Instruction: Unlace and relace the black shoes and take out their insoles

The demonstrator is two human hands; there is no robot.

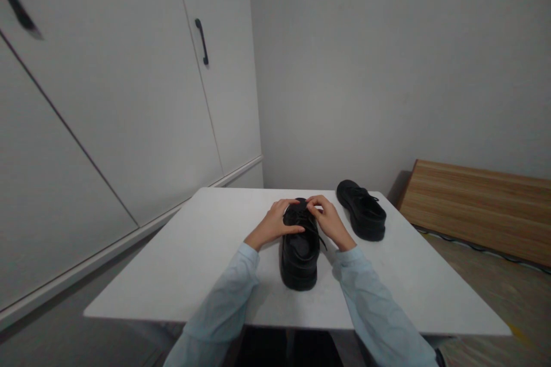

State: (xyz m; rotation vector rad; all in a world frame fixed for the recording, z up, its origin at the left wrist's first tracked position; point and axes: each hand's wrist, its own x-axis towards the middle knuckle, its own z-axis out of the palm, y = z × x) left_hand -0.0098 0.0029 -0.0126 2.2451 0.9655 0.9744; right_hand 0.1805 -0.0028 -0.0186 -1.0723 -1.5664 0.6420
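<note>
A black lace-up shoe [300,275] stands on the white table in front of me, toe pointing away and heel toward me. My left hand [275,222] lies over its left side, thumb and fingers spread apart across the lacing and toe. On the other side, my right hand [326,218] has its thumb and fingertips pinched together at the front of the lacing, apparently on the shoelace. What is between those fingertips is partly hidden. A loose lace end [322,243] hangs out on the shoe's right side.
The matching black shoe [365,215] stands at the table's [206,264] far right corner. White cabinets [129,97] with dark handles line the left, and a grey wall [344,69] is behind. A wood-grain panel [477,206] lies beyond the table's right edge.
</note>
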